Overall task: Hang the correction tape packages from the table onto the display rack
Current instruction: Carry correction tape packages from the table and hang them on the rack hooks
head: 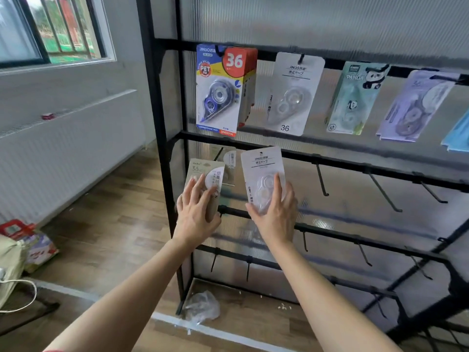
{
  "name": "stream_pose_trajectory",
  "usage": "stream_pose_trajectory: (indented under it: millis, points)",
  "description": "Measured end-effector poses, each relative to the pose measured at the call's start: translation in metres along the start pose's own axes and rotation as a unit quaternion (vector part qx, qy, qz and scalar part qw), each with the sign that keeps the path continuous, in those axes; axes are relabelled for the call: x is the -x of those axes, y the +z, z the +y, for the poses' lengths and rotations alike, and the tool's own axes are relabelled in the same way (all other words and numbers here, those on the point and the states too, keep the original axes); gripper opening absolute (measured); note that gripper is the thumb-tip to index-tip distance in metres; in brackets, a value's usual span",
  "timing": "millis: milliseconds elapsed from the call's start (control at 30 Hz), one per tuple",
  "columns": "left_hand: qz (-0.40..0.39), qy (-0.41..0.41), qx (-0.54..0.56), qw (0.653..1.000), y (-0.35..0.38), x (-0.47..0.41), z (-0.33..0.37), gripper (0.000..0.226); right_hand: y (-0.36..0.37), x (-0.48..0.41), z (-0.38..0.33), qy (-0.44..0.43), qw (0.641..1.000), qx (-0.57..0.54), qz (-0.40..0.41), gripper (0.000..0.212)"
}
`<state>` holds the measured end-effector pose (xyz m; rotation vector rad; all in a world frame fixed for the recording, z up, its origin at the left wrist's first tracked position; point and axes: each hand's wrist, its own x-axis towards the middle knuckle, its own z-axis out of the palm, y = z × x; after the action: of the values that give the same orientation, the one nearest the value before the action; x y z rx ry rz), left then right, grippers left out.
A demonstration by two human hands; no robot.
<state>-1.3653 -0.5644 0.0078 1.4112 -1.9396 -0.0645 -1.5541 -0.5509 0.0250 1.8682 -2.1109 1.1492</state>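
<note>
Handling, judged: both packs are light card-backed blisters. The card is stiff but will crease if bent, and the clear plastic is slick, so pinch the lower card edge and leave the punched hole at 12 o'clock free for the hook.

Your left hand (196,212) grips the beige package (204,174), fingers spread nearly straight over its front and the thumb wrapped round its right edge. Your right hand (275,214) holds the white package (262,168) the same way, one finger lying up the blister. Both packs are upright in front of the display rack (162,148), the beige at 9 o'clock of the white.

Looks: the beige card is kraft-toned and marked "36". The white one has dark lettering over a clear dispenser shell and matches the hung white pack (291,95) at 12 o'clock. Empty hooks (322,181) stand at 3 o'clock.
</note>
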Motion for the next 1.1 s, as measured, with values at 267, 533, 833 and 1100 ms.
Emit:
stream_pose_trajectory:
  millis: [267, 533, 833, 1100]
  points:
    - [-0.020, 0.011, -0.003, 1.000, 0.008, 0.010, -0.010, 0.069, 0.007, -0.002, -0.001, -0.006, 1.000, -0.018, 0.015, 0.096]
    - [-0.075, -0.016, -0.054, 0.996, 0.029, -0.023, -0.016, 0.075, 0.005, -0.005, 0.000, -0.005, 1.000, -0.011, 0.012, 0.094]
    - [-0.121, -0.046, -0.082, 0.988, 0.055, -0.082, -0.019, 0.080, 0.007, -0.006, 0.001, -0.007, 0.999, -0.032, 0.017, 0.095]
    - [-0.169, -0.065, -0.084, 0.980, 0.068, -0.121, -0.018, 0.074, 0.009, -0.007, 0.005, -0.016, 0.999, -0.036, 0.005, 0.097]
